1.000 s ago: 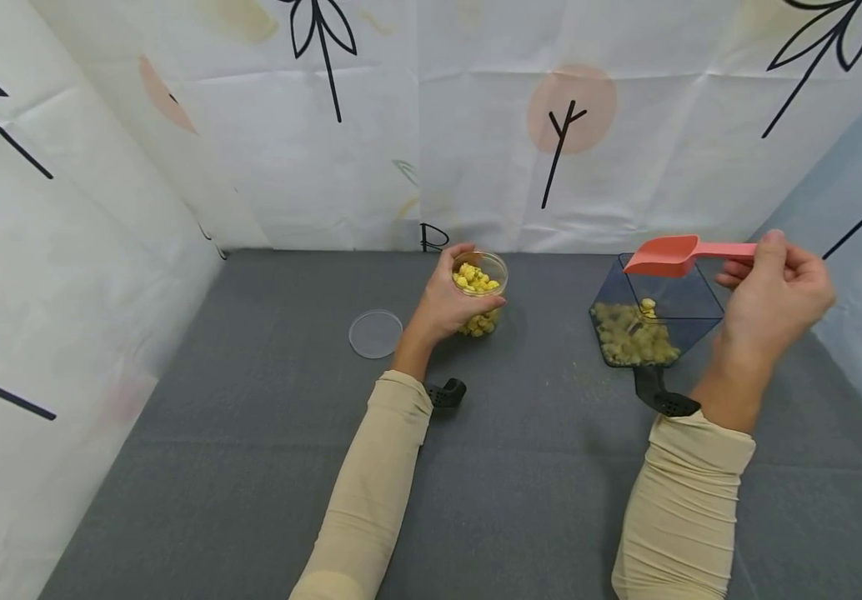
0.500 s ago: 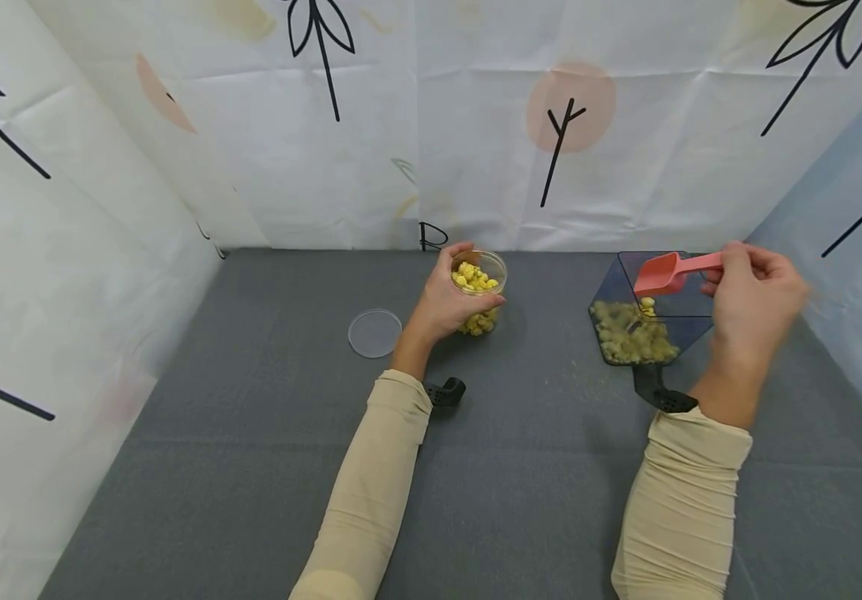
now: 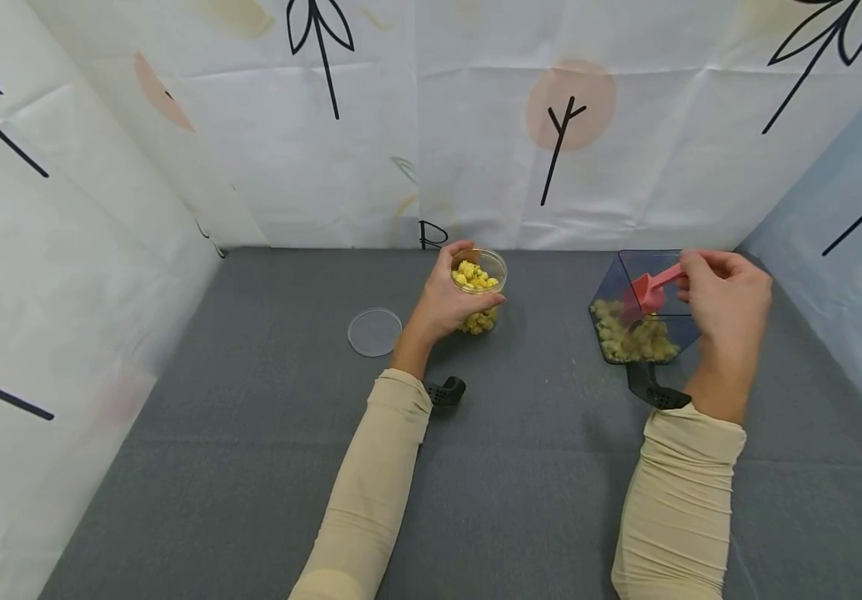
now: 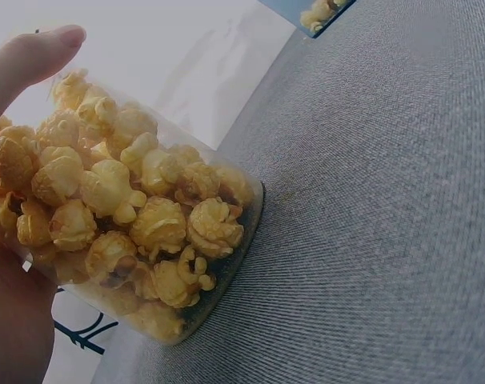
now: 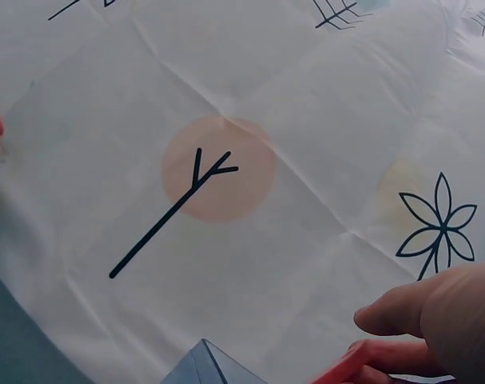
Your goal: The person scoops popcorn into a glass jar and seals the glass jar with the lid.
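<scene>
My left hand (image 3: pixel 452 296) grips a clear round jar (image 3: pixel 493 260) near its top. Yellow popcorn (image 4: pixel 122 192) fills much of the jar, which stands on the grey table. My right hand (image 3: pixel 731 304) pinches the handle of a pink scoop (image 3: pixel 650 293). The scoop's bowl points down inside a clear bluish square bin (image 3: pixel 689 327), close over the popcorn (image 3: pixel 633 337) at its bottom. In the right wrist view the thumb (image 5: pixel 394 312) and part of the pink handle (image 5: pixel 338 368) show, while the scoop's bowl is out of sight.
A clear round lid (image 3: pixel 375 332) lies flat on the grey table (image 3: pixel 521 483), left of the jar. White printed cloth (image 3: pixel 476 158) hangs behind and at both sides. A few crumbs dot the table between jar and bin.
My right hand has moved left and down, tipping the scoop from above the bin's rim into the bin. The left hand and the jar have stayed in place.
</scene>
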`<state>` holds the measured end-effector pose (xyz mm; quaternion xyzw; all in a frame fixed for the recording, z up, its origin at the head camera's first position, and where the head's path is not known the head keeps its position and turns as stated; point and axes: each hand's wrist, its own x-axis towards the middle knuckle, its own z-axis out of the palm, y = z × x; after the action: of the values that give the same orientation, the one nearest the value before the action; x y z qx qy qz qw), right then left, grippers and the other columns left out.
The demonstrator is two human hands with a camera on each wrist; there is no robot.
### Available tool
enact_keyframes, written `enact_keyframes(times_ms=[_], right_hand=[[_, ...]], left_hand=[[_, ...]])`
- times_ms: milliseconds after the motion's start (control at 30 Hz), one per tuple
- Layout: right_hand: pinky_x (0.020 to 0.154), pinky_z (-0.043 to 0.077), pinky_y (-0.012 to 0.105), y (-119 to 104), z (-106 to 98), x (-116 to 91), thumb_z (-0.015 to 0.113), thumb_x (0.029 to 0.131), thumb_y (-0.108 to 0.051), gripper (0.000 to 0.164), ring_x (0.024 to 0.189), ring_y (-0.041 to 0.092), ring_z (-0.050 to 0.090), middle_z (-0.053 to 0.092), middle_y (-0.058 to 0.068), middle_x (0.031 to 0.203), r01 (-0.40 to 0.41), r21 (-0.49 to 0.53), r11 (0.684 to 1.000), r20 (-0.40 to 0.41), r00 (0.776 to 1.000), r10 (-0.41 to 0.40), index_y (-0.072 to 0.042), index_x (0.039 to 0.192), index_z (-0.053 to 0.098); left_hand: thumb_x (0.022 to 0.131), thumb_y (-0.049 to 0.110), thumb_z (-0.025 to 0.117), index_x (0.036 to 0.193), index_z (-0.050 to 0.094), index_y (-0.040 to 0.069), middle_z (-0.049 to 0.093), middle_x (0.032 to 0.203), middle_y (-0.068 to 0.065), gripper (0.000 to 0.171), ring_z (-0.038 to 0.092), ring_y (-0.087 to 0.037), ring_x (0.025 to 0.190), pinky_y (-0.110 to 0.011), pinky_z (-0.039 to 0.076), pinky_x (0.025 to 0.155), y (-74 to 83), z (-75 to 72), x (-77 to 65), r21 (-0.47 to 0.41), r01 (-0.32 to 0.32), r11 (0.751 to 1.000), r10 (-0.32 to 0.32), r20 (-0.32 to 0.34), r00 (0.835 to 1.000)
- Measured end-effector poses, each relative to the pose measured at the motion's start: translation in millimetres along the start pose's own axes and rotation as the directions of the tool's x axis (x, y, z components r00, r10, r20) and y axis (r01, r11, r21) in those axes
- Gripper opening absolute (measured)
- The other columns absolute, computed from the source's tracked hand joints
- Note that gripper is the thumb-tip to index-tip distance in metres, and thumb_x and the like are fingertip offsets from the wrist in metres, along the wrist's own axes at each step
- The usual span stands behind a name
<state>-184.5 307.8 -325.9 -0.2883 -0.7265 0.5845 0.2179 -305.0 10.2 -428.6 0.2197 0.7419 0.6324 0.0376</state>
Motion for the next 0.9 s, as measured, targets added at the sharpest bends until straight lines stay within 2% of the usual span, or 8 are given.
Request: enact_keyframes(times_ms=[133,367,600,767,900], right_hand=[[0.061,0.052,0.009,-1,1,0,0.069,0.096,-0.032,0.011,0.066,-0.004,0.063,0.065,-0.018,0.080,0.014,0.018,1.000,0.008,1.000,-0.014,-0.023,0.100,0.070],[0.063,0.050,0.008,-3,2,-3,0.064,0.098,-0.040,0.014,0.069,-0.004,0.059,0.058,-0.019,0.090,0.020,-0.101,0.995,-0.030,0.999,-0.024,-0.029,0.105,0.069],[0.065,0.045,0.012,-8,0,-7,0.065,0.098,-0.040,0.012,0.073,0.000,0.054,0.057,-0.019,0.084,-0.004,-0.113,0.994,-0.076,0.997,-0.005,-0.030,0.103,0.069],[0.065,0.046,0.010,-10,0,-11,0.063,0.099,-0.041,0.016,0.075,0.001,0.055,0.057,-0.018,0.084,0.007,-0.117,0.993,-0.068,0.998,-0.015,-0.029,0.108,0.070],[0.067,0.047,0.011,-13,3,-14,0.061,0.099,-0.042,0.021,0.077,0.000,0.055,0.057,-0.018,0.087,0.032,-0.137,0.990,-0.031,0.999,-0.036,-0.028,0.111,0.069]], left_hand=[[0.079,0.022,0.090,0.154,0.032,0.019,0.048,0.152,-0.009,0.095,0.044,-0.023,0.142,-0.048,0.040,0.117,0.8,0.1,0.2,0.002,-0.006,1.000,0.006,-0.001,1.000],[0.079,0.022,0.090,0.154,0.032,0.019,0.048,0.151,-0.008,0.095,0.045,-0.023,0.141,-0.047,0.040,0.117,1.1,0.0,0.1,0.003,0.003,1.000,-0.003,0.001,1.000],[0.079,0.022,0.090,0.153,0.032,0.017,0.047,0.152,-0.012,0.095,0.046,-0.024,0.140,-0.047,0.040,0.117,1.5,-0.4,0.1,0.003,-0.008,1.000,0.008,0.001,1.000],[0.078,0.024,0.091,0.153,0.032,0.019,0.047,0.153,-0.012,0.096,0.046,-0.023,0.140,-0.047,0.039,0.118,1.7,-1.4,0.4,0.012,0.003,1.000,-0.003,0.004,1.000],[0.077,0.028,0.091,0.156,0.029,0.020,0.047,0.154,-0.008,0.101,0.047,-0.022,0.139,-0.047,0.040,0.117,4.2,-2.5,-0.7,0.043,0.032,0.999,-0.033,0.012,0.999]])
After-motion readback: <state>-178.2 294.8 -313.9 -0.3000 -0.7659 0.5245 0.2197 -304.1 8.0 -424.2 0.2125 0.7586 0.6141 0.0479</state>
